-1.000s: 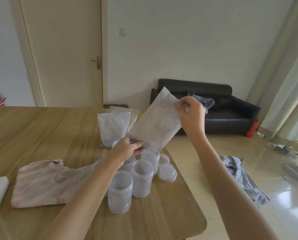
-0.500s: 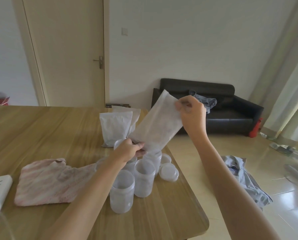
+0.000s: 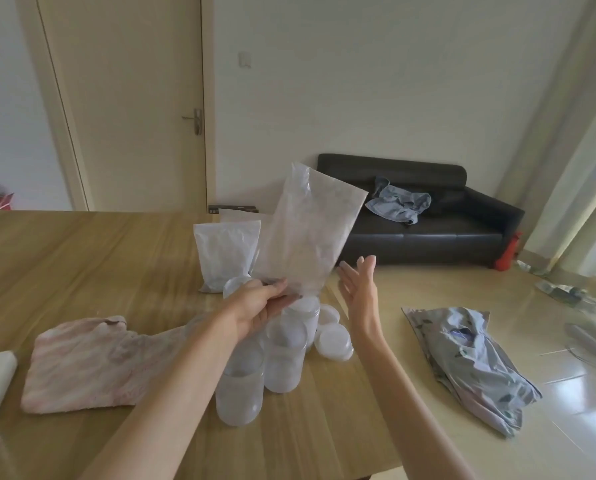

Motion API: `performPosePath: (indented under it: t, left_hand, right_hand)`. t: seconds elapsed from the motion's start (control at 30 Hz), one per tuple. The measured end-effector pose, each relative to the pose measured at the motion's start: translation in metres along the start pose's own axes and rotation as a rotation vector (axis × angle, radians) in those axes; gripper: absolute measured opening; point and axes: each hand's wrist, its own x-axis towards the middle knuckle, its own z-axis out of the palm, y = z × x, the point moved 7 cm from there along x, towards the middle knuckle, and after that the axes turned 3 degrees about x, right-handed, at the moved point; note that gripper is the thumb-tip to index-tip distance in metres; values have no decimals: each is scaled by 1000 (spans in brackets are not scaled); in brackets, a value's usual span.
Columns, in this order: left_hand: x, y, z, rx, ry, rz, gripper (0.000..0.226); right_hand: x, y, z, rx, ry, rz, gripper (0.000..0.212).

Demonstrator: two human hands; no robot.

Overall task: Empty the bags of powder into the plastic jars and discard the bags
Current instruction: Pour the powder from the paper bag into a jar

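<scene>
Left hand (image 3: pixel 260 301) pinches the upended translucent plastic powder bag (image 3: pixel 310 233) by its mouth over a frosted plastic jar (image 3: pixel 301 315), likely draining it; right hand (image 3: pixel 359 294) hovers beside, fingers straight.

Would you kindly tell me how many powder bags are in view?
3: one bag held up by the left hand over the jars, one standing bag behind them, another's top edge peeking behind that; more may be hidden.

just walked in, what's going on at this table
A person is emptying an upturned bag of powder into a jar on the table. The left hand pinches the bag's lower end over the jar, while the right hand is open beside it, touching nothing. More open jars, loose lids and another full bag wait nearby.
</scene>
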Motion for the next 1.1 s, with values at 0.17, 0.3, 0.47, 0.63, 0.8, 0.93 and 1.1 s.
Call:
performPosePath:
  t: [0.17,0.3,0.47,0.63,0.8,0.93,1.1]
  left_hand:
    - [-1,0,1,1,-16,19,29]
    - [-3,2,1,-17,-12,21,25]
    - [-3,3,6,6,-49,29,26]
    - [-5,3,3,0,-39,23,25]
    - [-9,6,8,-28,-53,8,30]
    - [-15,10,18,-25,-77,18,31]
    - [-18,15,32,9,-72,39,32]
  right_hand:
    - [-11,2,26,-32,-194,12,68]
    - [-3,0,8,44,-35,-56,86]
    - [-6,-3,31,-12,-263,15,66]
    - [2,-1,16,-33,-188,-16,77]
    - [2,-7,17,15,-152,-21,52]
    - [1,-4,18,-14,-170,18,52]
    - [-1,-8,19,5,-137,11,48]
